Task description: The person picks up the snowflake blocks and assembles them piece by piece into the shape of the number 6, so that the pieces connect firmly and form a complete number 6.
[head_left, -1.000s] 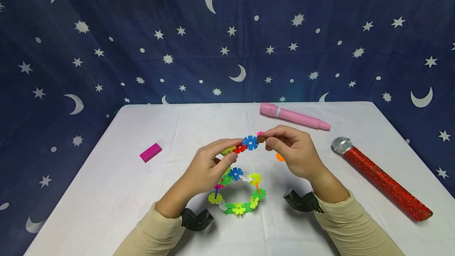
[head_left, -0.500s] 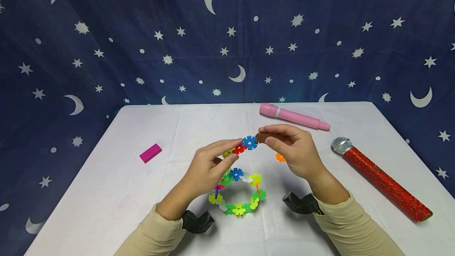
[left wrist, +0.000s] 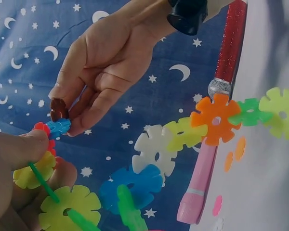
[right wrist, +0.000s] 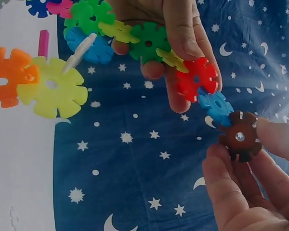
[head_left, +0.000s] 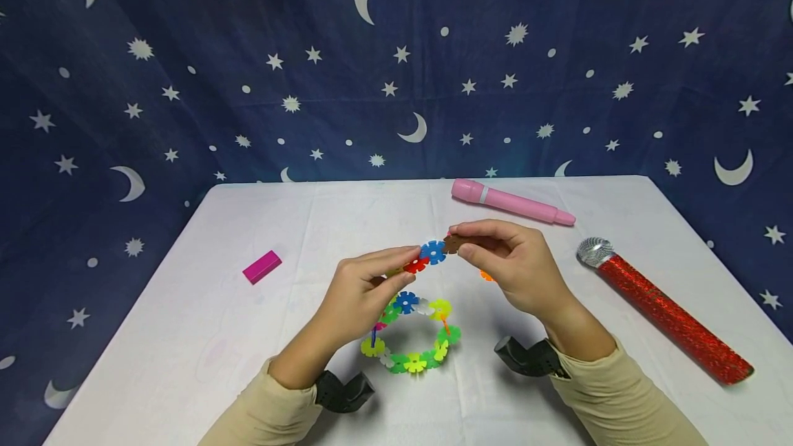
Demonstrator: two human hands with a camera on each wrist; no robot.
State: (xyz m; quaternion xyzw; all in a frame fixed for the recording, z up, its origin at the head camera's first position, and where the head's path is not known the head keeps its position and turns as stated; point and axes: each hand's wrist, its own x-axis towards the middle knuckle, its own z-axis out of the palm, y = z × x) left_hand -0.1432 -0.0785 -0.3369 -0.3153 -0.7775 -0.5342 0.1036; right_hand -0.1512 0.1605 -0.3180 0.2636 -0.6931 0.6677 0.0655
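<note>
A chain of colourful flower-shaped interlocking discs hangs from my left hand (head_left: 359, 294), whose thumb and fingers pinch it near a red disc (right wrist: 197, 79) and a yellow disc (left wrist: 34, 171). Beyond the red disc, a blue disc (head_left: 433, 252) projects toward the right. My right hand (head_left: 523, 270) pinches a brown disc (right wrist: 240, 136) between thumb and fingers, its edge right at the blue disc's rim. Below the hands, the rest of the chain forms a loop, with a yellow disc (head_left: 415, 363) at its near side. Part of the chain is hidden behind the left hand.
A pink toy microphone (head_left: 514, 202) lies at the back of the white-covered table (head_left: 155, 349). To the right is a red glittery microphone (head_left: 672, 319); at the left lies a magenta block (head_left: 262, 267). Loose orange discs (left wrist: 240, 148) and a pink one (left wrist: 217, 205) lie beyond the chain.
The brown disc has turned from nearly edge-on to show more of its face, staying beside the blue disc. Both hands and the chain have shifted only slightly.
</note>
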